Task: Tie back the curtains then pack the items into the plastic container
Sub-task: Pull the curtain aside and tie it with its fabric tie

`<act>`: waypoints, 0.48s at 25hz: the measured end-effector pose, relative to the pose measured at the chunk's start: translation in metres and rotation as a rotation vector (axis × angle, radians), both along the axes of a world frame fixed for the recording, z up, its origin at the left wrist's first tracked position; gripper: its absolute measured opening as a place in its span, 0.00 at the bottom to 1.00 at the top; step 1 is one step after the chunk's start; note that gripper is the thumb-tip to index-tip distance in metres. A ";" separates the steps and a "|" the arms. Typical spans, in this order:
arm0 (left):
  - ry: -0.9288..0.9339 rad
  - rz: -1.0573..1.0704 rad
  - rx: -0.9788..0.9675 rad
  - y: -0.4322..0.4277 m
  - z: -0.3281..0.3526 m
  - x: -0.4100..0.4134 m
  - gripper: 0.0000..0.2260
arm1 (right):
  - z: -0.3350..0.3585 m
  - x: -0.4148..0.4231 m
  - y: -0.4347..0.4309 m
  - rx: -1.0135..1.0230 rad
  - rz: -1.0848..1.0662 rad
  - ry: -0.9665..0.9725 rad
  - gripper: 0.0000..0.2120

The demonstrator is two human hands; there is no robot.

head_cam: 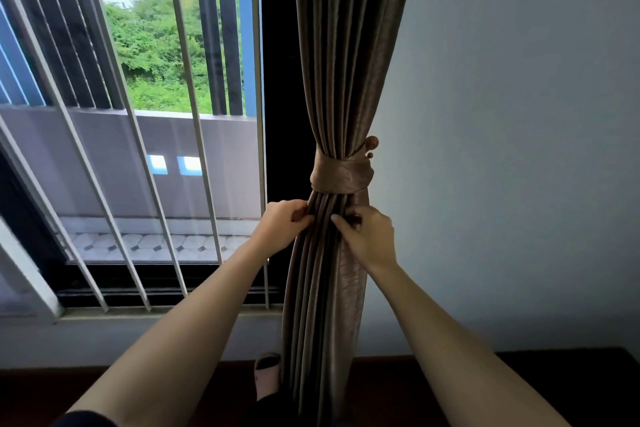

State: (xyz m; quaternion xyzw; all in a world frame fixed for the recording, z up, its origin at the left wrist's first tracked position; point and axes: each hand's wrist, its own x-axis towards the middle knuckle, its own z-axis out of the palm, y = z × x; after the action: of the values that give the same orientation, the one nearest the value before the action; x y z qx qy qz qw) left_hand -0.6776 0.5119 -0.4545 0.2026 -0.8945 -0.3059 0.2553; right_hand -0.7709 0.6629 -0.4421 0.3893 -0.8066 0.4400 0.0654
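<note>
A brown curtain (349, 55) hangs gathered beside the window, bound at mid-height by a matching fabric tieback (341, 177). The tieback loops onto a round wooden knob (373, 141) on the wall. Just below the band, my left hand (282, 224) pinches the folds on the left side. My right hand (369, 236) grips the folds on the right side. Both hands touch the curtain fabric. No plastic container is in view.
A window with white metal bars (194, 107) fills the left half, with a balcony and trees beyond. A plain pale wall (519, 149) is on the right. A slippered foot (267, 376) stands on the dark floor by the curtain's foot.
</note>
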 end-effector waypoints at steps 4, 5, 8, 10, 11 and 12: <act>0.059 0.013 -0.197 0.007 -0.012 0.007 0.11 | -0.009 -0.006 0.004 0.103 -0.053 0.040 0.09; 0.050 0.017 -0.218 0.008 -0.012 0.008 0.12 | -0.010 -0.009 0.007 0.137 -0.051 0.024 0.08; 0.025 0.006 -0.264 0.009 -0.006 0.010 0.09 | -0.003 -0.009 0.010 0.164 -0.042 0.021 0.08; 0.037 0.013 -0.272 0.006 0.001 0.016 0.10 | 0.003 -0.001 0.009 0.024 -0.062 0.033 0.11; 0.048 0.029 -0.281 0.003 0.005 0.021 0.11 | 0.005 0.004 0.008 -0.059 -0.066 0.048 0.11; 0.055 0.053 -0.299 -0.001 0.010 0.027 0.12 | 0.008 0.010 0.006 -0.120 -0.053 0.076 0.09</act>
State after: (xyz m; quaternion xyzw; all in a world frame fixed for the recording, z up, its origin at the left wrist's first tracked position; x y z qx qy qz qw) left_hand -0.6505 0.5110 -0.4444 0.1776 -0.9170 -0.1679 0.3153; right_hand -0.7607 0.6691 -0.4342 0.3797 -0.7856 0.4707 0.1307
